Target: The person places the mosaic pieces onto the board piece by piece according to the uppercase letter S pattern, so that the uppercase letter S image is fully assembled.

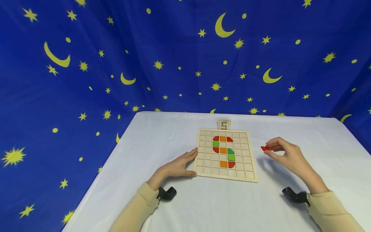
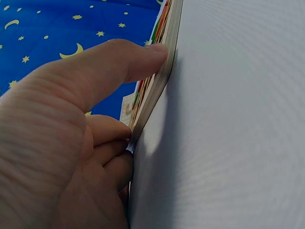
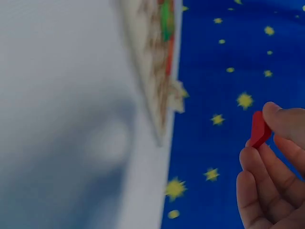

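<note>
A square wooden grid board (image 1: 209,170) lies on the table, with red, orange and green tiles set in its cells in an S shape. My left hand (image 1: 181,165) rests against the board's left side, fingertips at the edge and thumb at the near corner. In the left wrist view the thumb (image 2: 143,59) touches the board's rim (image 2: 159,88). To the right of the board, raised over the table, my right hand (image 1: 287,154) pinches a small red tile (image 1: 265,148) between thumb and fingers. The right wrist view shows this red tile (image 3: 258,129) with a curved edge.
A small pattern card (image 1: 224,125) with an S on a grid lies just behind the board. White cloth (image 1: 168,135) covers the table. A blue curtain (image 1: 185,48) with stars and moons hangs behind and at the sides. Black camera mounts (image 1: 168,194) sit at both wrists.
</note>
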The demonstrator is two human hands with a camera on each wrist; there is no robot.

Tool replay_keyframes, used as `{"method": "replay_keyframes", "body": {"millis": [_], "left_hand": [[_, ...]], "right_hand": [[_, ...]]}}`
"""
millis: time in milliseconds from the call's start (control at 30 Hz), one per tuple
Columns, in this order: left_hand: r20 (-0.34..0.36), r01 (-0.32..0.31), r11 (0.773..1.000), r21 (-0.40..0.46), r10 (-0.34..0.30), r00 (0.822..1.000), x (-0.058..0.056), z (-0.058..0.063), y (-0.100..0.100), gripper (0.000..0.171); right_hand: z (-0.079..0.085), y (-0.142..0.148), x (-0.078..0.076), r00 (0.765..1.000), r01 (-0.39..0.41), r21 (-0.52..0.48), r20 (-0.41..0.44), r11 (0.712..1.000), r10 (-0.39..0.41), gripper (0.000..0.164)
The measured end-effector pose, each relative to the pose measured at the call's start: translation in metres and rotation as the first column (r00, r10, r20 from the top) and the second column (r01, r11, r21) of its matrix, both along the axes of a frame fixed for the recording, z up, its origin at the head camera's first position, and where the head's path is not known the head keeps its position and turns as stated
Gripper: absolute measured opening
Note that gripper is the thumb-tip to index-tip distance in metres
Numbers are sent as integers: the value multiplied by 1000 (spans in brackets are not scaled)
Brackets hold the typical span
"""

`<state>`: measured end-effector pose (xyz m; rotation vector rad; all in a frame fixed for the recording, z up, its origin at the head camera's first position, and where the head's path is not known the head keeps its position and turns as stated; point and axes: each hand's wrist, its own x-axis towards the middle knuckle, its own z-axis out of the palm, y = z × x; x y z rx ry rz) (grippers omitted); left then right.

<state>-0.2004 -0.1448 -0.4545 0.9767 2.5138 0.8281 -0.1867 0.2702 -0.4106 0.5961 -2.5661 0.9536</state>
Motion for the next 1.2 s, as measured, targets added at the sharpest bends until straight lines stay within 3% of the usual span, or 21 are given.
{"method": "replay_keyframes", "body": {"millis": [133, 267, 467, 633, 833, 1067, 1200], "left_hand": [[-1, 6, 1000, 4, -6, 1000, 0, 1, 1, 91], [-2, 0, 1000, 0, 0, 1000, 0, 0, -1, 90], [-22, 13, 1000, 0, -13, 1000, -1, -1, -1, 90], [-15, 14, 1000, -6, -14, 1000, -1, 1, -1, 90], [-17, 17, 1000, -6, -17, 1000, -2, 3, 0, 90], [-14, 7, 1000, -2, -7, 1000, -1, 2, 0, 90], [-5, 6, 1000, 4, -6, 1000, -1, 1, -1, 90]], "right_hand": [[12, -18, -3, 1000, -21, -23, -14, 1000, 21, 29], [16, -52, -13, 995, -100, -24, -12, 995, 100, 30], [14, -105, -22, 965, -253, -97, 42, 963, 258, 29], [5, -132, -24, 942, -327, -118, 42, 938, 334, 31], [-8, -143, -22, 936, -339, -118, 56, 933, 347, 30], [-26, -145, -20, 925, -322, -56, 192, 945, 326, 30], [-34, -146, -19, 918, -332, -16, 223, 943, 327, 29]]}}
